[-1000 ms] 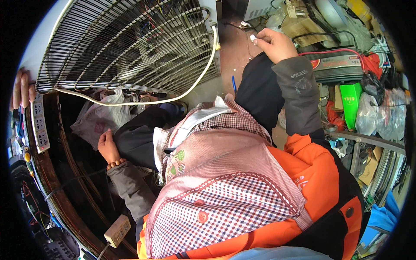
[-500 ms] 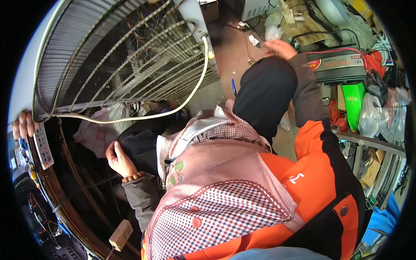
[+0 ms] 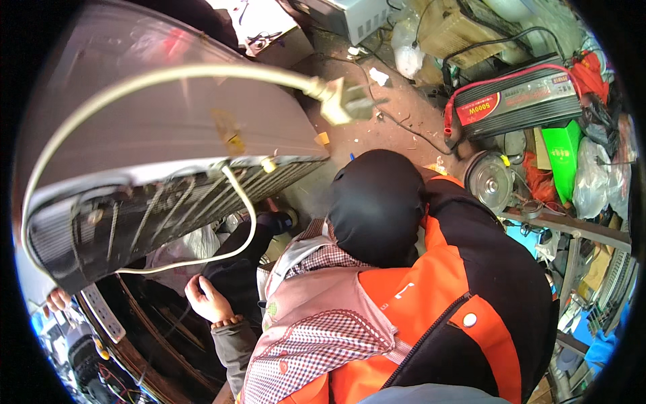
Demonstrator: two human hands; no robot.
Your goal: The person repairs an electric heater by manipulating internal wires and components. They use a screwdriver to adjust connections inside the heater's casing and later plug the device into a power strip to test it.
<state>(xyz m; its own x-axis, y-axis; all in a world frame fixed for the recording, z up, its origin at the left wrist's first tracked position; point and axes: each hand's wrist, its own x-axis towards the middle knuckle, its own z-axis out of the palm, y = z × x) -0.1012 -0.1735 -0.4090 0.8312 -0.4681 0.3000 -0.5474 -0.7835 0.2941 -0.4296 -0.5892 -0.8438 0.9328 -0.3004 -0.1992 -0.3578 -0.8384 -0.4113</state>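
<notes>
A large white appliance (image 3: 161,101) with a wire grille (image 3: 161,219) on its back leans at the left. Its pale cord loops over it, the blurred plug (image 3: 346,102) hanging above the floor. My left hand (image 3: 210,301), fingers loosely curled and a gap beside the thumb, is by my dark-trousered left leg, with nothing visible in it. On the right, my orange and black sleeve (image 3: 471,242) runs down behind my raised knee (image 3: 377,209), which hides my right hand. Another person's hand (image 3: 57,301) is at the appliance's lower left corner.
A white power strip (image 3: 103,313) lies beside dark wooden boards at left. At right are a black power inverter (image 3: 518,101) with red and black cables, a round metal part (image 3: 490,180), a green box (image 3: 562,161) and plastic bags. Scraps and a cable litter the floor.
The appliance has tipped, its side panel now showing and its grille lower. The plug has come into view. My right hand has gone from beyond my knee to behind it.
</notes>
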